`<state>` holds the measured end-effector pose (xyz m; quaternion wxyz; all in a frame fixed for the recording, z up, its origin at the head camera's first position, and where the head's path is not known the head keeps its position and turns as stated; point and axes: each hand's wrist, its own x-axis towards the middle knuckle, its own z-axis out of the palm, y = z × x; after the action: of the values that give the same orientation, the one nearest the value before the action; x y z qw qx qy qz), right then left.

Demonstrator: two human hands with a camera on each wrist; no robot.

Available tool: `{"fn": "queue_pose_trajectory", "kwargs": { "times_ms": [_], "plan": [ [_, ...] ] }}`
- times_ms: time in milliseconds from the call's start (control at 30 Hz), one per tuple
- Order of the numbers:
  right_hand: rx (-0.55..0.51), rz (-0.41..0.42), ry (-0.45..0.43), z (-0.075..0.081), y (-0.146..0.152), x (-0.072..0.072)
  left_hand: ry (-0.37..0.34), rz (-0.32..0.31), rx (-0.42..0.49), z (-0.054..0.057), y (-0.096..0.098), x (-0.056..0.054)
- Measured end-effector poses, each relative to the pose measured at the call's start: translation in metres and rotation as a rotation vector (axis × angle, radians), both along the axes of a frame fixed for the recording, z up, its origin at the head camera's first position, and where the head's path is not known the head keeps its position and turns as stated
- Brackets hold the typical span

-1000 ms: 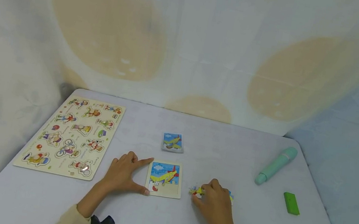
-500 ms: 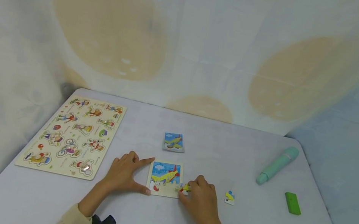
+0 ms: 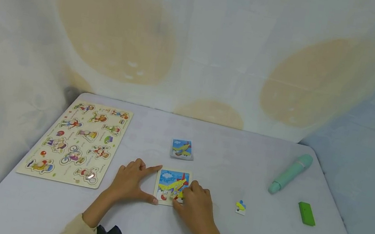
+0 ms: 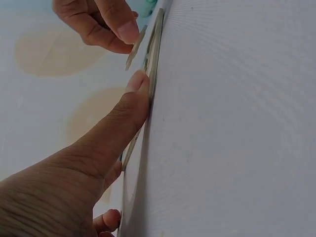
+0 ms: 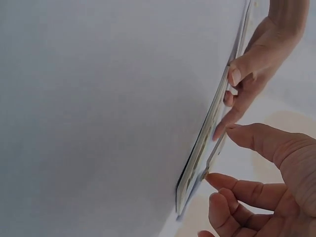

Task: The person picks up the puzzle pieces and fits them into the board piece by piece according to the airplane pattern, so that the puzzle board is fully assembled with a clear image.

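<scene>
A square wooden puzzle tray (image 3: 175, 171) with an aeroplane picture lies on the table. My left hand (image 3: 132, 181) touches its left side, thumb and index finger straight and spread towards the two left corners. My right hand (image 3: 198, 206) pinches a jigsaw piece (image 3: 180, 196) over the tray's lower right part. In the right wrist view that piece (image 5: 216, 152) is held by its edges between thumb and index finger, tilted and just above the tray (image 5: 200, 143). The left wrist view also shows the piece (image 4: 135, 49) apart from the tray. Another jigsaw piece (image 3: 240, 207) lies right of the tray.
Behind the tray lies a small aeroplane picture card (image 3: 182, 149). A large peg puzzle board (image 3: 77, 143) covers the table's left. At the right are a mint-green cylinder (image 3: 290, 174) and a green block (image 3: 307, 213). A curtain (image 3: 217, 57) hangs behind the table.
My right hand has carried the pinched jigsaw piece leftwards from beside the tray to over it, uncovering the other piece on the table. My left hand has stayed at the tray.
</scene>
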<state>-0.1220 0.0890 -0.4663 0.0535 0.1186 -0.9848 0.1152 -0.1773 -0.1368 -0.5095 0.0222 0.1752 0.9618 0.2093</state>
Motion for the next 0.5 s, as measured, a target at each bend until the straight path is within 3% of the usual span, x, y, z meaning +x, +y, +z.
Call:
{"fn": "queue_pose_trajectory", "kwargs": {
  "times_ms": [500],
  "plan": [
    [0.035, 0.036, 0.007, -0.006, -0.013, -0.004, 0.025, 0.007, 0.010, -0.001, -0.001, 0.001]
  ]
}}
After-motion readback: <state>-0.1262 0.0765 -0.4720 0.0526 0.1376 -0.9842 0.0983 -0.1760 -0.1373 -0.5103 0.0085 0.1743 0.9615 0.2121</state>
